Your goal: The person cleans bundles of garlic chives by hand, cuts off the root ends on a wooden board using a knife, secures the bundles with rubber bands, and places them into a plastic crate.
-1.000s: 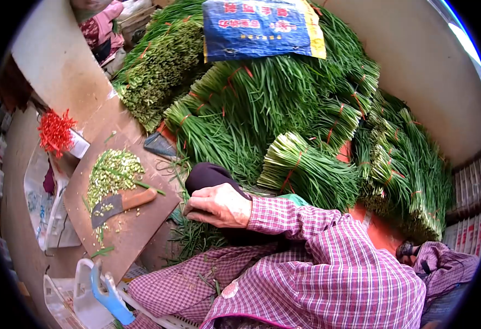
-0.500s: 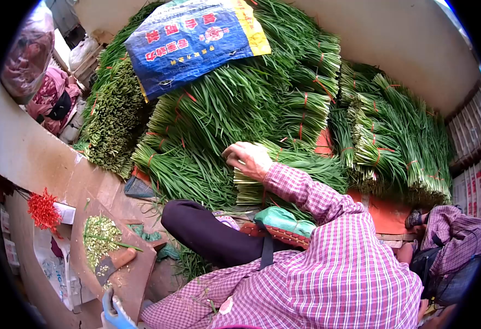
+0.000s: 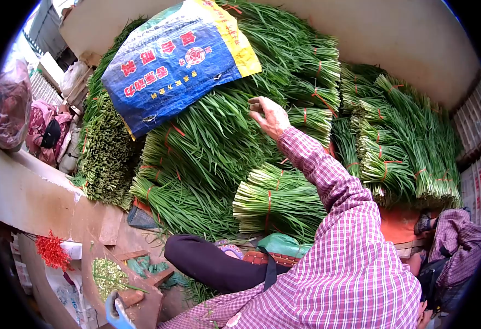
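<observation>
My right hand (image 3: 272,116) is bare and reaches out over the heaped green leafy stalks (image 3: 207,120), thumb and fingers apart, nothing in them. Beside it lies a blue and yellow printed sack (image 3: 172,66) on top of the heap. Below the hand sits a thick bundle with pale cut ends (image 3: 257,194), tied with red bands. At the lower left my left hand (image 3: 117,311), in a blue and grey glove, is partly cut off, its visible fingers apart. It is close to a wooden knife handle (image 3: 132,298) and chopped stalk bits (image 3: 108,277) on a brown board (image 3: 144,307).
More tied bundles (image 3: 399,153) lie at the right, near stacked crates (image 3: 473,186). Red ties (image 3: 53,251) stand at the left by a white box (image 3: 72,250). A dark-trousered knee (image 3: 213,263) is in the middle foreground. Plaid cloth (image 3: 457,236) is at the far right.
My right hand has moved from near the knee up and out over the heap. The view has shifted, so the sack appears further left and the board lower. My left hand shows less.
</observation>
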